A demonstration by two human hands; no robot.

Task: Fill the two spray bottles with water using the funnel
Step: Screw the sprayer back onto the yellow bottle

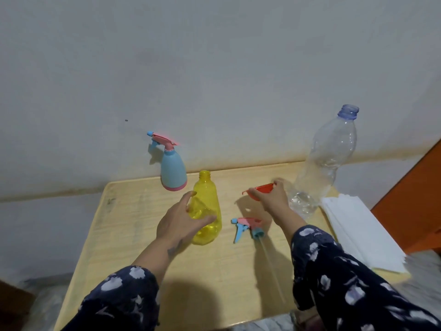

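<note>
A yellow see-through spray bottle [207, 211] stands open-necked in the middle of the wooden table [133, 235]. My left hand [177, 219] is cupped around its left side with fingers apart, close to it or just touching. My right hand [270, 195] grips a red funnel [259, 189], held just above the table to the right of the yellow bottle. The yellow bottle's pink and blue trigger head [247, 226] with its long tube lies on the table in front of the funnel. A blue spray bottle [173, 172] with its trigger head on stands at the back by the wall.
A large clear water bottle [324, 163], uncapped and with a little water at its bottom, stands at the back right. A stack of white paper tissues [358, 230] lies along the table's right edge. The wall runs close behind the table.
</note>
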